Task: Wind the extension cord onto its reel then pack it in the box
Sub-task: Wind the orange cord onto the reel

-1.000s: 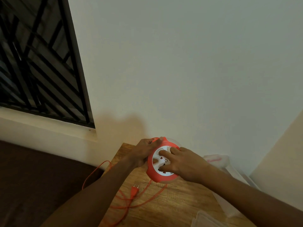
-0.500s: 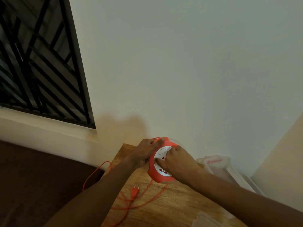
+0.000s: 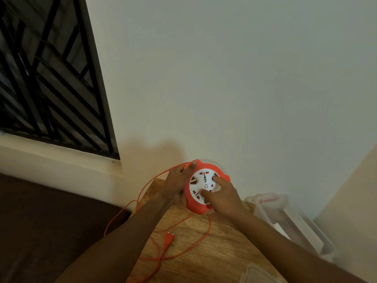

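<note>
Your left hand (image 3: 177, 181) grips the rim of the orange reel (image 3: 206, 185), held up over the far end of the wooden table (image 3: 214, 252). Your right hand (image 3: 221, 196) presses two fingertips into its white face. Loose cord (image 3: 201, 241) and plug (image 3: 169, 240) lie on the table; clear box (image 3: 289, 219) sits to the right.

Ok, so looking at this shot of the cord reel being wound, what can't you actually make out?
- Head view: how much orange cord is already wound on the reel; its red rim and the left hand hide it.
- Head view: the clear container's contents; blurred, partly behind the right forearm.
- Head view: the clear item at the bottom edge; cut off.
- Head view: the cord's far end; it runs off the bottom edge.
</note>
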The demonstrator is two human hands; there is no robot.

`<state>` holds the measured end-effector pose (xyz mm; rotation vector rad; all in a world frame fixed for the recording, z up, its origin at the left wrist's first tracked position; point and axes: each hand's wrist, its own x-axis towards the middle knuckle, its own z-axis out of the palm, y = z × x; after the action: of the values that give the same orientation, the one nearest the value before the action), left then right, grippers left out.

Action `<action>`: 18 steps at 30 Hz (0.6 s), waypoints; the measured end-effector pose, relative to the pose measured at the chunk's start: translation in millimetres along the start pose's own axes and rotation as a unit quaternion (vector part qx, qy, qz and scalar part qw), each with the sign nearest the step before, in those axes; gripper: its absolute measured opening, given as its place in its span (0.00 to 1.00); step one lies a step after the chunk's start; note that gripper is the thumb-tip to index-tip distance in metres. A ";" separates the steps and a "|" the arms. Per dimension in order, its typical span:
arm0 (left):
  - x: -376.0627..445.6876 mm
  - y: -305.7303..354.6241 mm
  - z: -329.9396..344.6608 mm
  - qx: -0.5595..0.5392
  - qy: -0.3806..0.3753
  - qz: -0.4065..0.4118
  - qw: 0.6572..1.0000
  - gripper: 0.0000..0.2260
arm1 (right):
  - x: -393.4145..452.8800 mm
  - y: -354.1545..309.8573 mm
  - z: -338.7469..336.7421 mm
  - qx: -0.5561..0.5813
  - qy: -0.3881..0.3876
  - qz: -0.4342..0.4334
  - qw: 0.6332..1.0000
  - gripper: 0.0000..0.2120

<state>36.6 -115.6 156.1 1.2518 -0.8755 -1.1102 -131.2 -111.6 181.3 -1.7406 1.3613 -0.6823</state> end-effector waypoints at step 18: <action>1.3 4.2 8.8 0.056 -0.128 -0.037 0.990 0.27 | -4.3 -3.8 -37.6 -0.603 -0.112 -0.504 0.608 0.20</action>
<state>29.2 -119.3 161.4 1.2586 -1.1040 -1.3161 -160.8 -117.0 204.7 -3.6190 0.3661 0.1324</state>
